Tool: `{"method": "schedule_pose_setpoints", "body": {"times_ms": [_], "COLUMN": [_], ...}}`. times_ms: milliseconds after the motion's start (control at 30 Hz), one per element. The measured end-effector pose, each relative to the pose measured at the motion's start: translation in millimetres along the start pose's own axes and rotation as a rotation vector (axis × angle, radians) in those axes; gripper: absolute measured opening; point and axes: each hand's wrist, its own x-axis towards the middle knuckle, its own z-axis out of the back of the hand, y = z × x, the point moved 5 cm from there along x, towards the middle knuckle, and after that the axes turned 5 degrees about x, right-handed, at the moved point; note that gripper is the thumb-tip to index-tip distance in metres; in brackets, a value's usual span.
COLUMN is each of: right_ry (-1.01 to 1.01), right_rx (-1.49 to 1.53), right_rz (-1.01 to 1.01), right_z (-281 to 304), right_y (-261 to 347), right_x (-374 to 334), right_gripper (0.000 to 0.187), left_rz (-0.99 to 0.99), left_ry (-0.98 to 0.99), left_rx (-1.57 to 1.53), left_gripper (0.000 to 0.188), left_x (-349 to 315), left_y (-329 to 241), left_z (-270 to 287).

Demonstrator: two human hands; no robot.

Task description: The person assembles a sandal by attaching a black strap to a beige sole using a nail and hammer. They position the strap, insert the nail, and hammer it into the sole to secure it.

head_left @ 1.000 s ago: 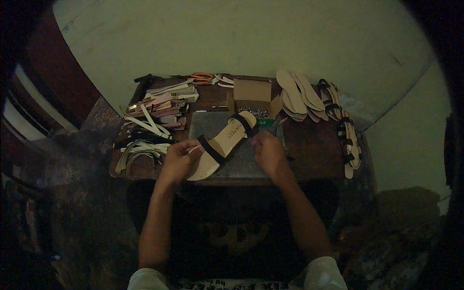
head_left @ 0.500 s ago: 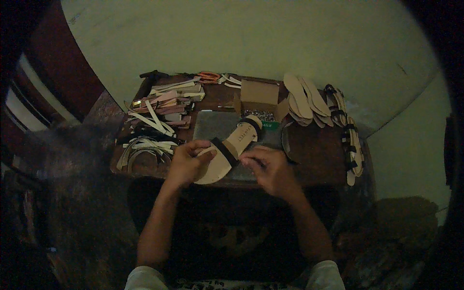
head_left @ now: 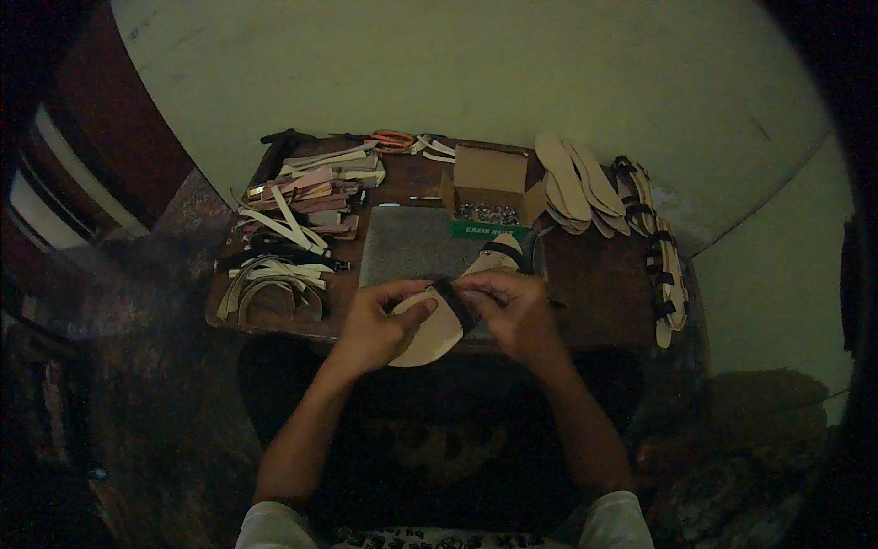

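Observation:
A sandal with a tan sole (head_left: 428,340) is held over the front edge of the low table. A wide black strap (head_left: 455,307) crosses its front part, and another black strap (head_left: 505,249) lies across the heel end. My left hand (head_left: 375,329) is closed on the wide front of the sole, thumb on top. My right hand (head_left: 517,316) pinches at the right end of the wide strap, over the sole's middle. Its fingertips hide what they grip there. Beneath the sandal is a grey slab (head_left: 398,247).
Behind the slab stands an open cardboard box (head_left: 490,168) of small nails (head_left: 489,215). Bundles of strap pieces (head_left: 315,197) fill the table's left side. Loose soles (head_left: 574,178) and strapped sandals (head_left: 668,274) lie along the right. Orange-handled scissors (head_left: 393,140) rest at the back.
The sandal has shifted right and toward me, with its heel end now pointing further right. Both hands have moved with it; my right hand now covers more of the sole's middle.

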Motion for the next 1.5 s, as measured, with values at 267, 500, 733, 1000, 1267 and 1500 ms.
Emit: {"method": "schedule_pose_setpoints", "body": {"times_ms": [267,500,733,1000,1267,1500], "right_ry": [0.123,0.166,0.118,0.144,0.126,0.135], "right_rx": [-0.107,-0.2,-0.271,-0.29,-0.264,-0.23], "right_rz": [0.18,0.239,0.288,0.294,0.261,0.224], "right_z": [-4.4,-3.4,-1.7,-4.7,-2.6,-2.3], "right_y": [10.6,4.2,19.1,20.2,6.5,0.4], "right_x": [-0.5,0.8,-0.3,2.1,2.1,3.3], "right_gripper": [0.017,0.019,0.026,0.028,0.028,0.025], "left_rz": [0.004,-0.035,0.048,0.029,0.033,0.001], "left_ry": [0.054,0.072,0.035,0.045,0.047,0.032], "left_rx": [0.024,-0.007,-0.045,-0.137,-0.121,-0.086], "left_gripper": [0.027,0.026,0.028,0.03,0.027,0.025], "left_x": [-2.2,-1.3,-2.8,1.1,-2.2,-1.9], "left_y": [-3.8,-1.8,-5.2,2.3,-2.6,0.3], "left_z": [-2.6,-8.0,-4.4,-4.0,-7.9,-8.0]}}
